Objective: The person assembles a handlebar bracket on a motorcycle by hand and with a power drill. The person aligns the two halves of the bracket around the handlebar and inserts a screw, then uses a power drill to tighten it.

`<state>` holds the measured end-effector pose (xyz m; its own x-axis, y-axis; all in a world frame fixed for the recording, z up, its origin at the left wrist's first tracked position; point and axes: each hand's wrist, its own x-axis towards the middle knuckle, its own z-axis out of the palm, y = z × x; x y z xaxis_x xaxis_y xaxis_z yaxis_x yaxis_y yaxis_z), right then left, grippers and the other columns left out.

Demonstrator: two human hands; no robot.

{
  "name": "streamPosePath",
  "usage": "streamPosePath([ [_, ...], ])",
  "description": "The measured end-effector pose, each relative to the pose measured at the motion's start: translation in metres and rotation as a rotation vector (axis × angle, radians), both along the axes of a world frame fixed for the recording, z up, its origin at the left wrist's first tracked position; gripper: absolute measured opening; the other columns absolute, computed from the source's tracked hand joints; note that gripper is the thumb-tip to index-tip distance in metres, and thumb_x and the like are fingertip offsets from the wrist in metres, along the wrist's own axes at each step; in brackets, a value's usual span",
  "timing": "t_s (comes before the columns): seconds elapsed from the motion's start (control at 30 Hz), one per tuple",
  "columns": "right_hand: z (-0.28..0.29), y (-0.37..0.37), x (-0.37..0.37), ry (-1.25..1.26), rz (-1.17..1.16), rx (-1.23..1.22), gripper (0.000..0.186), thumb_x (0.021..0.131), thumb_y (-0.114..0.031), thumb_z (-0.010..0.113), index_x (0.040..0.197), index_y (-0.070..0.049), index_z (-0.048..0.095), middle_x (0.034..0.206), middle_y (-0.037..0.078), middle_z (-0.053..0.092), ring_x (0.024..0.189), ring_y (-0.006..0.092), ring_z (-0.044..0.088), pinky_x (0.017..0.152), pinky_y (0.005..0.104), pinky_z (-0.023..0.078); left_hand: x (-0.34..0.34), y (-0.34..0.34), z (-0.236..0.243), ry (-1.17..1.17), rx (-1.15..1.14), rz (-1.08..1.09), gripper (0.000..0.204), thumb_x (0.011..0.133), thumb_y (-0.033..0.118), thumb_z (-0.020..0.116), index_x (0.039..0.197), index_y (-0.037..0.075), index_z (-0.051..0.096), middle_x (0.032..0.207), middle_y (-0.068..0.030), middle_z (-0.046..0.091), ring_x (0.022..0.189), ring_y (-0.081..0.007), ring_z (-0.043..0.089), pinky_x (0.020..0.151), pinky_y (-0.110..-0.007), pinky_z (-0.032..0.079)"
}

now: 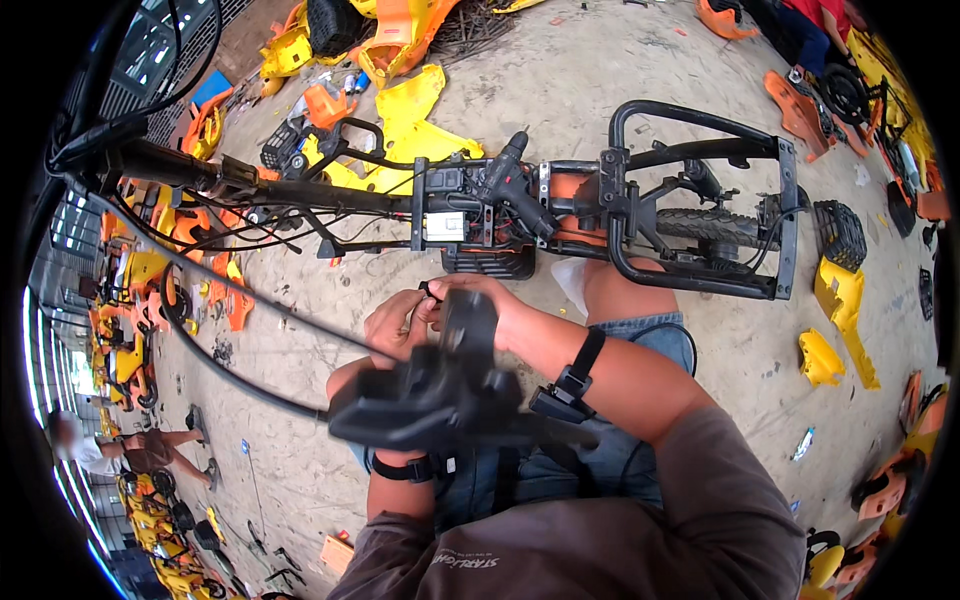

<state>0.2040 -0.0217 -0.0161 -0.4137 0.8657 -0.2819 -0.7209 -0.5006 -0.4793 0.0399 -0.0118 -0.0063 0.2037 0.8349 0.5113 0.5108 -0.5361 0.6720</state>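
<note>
My left hand (393, 322) and my right hand (497, 303) meet in front of me, fingertips pinched around a small black part (429, 291) too small to identify. A blurred black brake lever assembly (425, 400) on a cable hangs close to the camera and hides part of both hands. Just beyond them stands a stripped black scooter frame (375, 200), its rear wheel (705, 224) at the right. A cordless drill (516, 188) lies across the middle of the frame, beside a white-labelled box (446, 227).
Black cables (255, 295) arc across the left side. Yellow panels (410, 115) lie behind the frame; another yellow panel (845, 310) and a black basket (839, 235) are at the right. A person (150, 447) is at the left, another (810, 35) at the far right.
</note>
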Motion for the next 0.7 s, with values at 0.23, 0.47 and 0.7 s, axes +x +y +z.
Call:
streamPosePath([
  [0.23,0.062,-0.033,0.026,-0.198,-0.065,0.181,0.035,0.096,-0.032,0.057,0.115,-0.003,0.057,0.105,0.011,0.065,0.093,0.0225,0.066,0.079,0.0353,0.053,-0.015,0.005,-0.003,-0.301,-0.543,-0.03,0.019,0.088,0.007,0.066,0.105,0.0,0.059,0.096,-0.0061,0.064,0.087,-0.015,0.061,0.075,-0.029,0.05],
  [0.47,0.012,-0.002,-0.004,-0.401,0.061,0.066,0.03,0.099,-0.034,0.051,0.108,-0.005,0.058,0.092,0.005,0.067,0.08,0.016,0.068,0.066,0.0285,0.051,-0.011,0.002,0.01,-0.64,-0.825,-0.097,0.015,0.092,0.004,0.062,0.106,-0.003,0.062,0.095,-0.0074,0.066,0.083,-0.0115,0.059,0.076,-0.025,0.047],
  [0.7,0.004,0.0,-0.004,-0.466,0.052,0.103,0.03,0.099,-0.034,0.051,0.105,-0.006,0.057,0.09,0.006,0.066,0.065,0.0143,0.063,0.059,0.0292,0.05,-0.001,-0.004,0.016,-0.312,-0.661,0.057,0.016,0.087,0.004,0.068,0.101,-0.003,0.064,0.09,-0.006,0.065,0.083,-0.0115,0.059,0.077,-0.025,0.048],
])
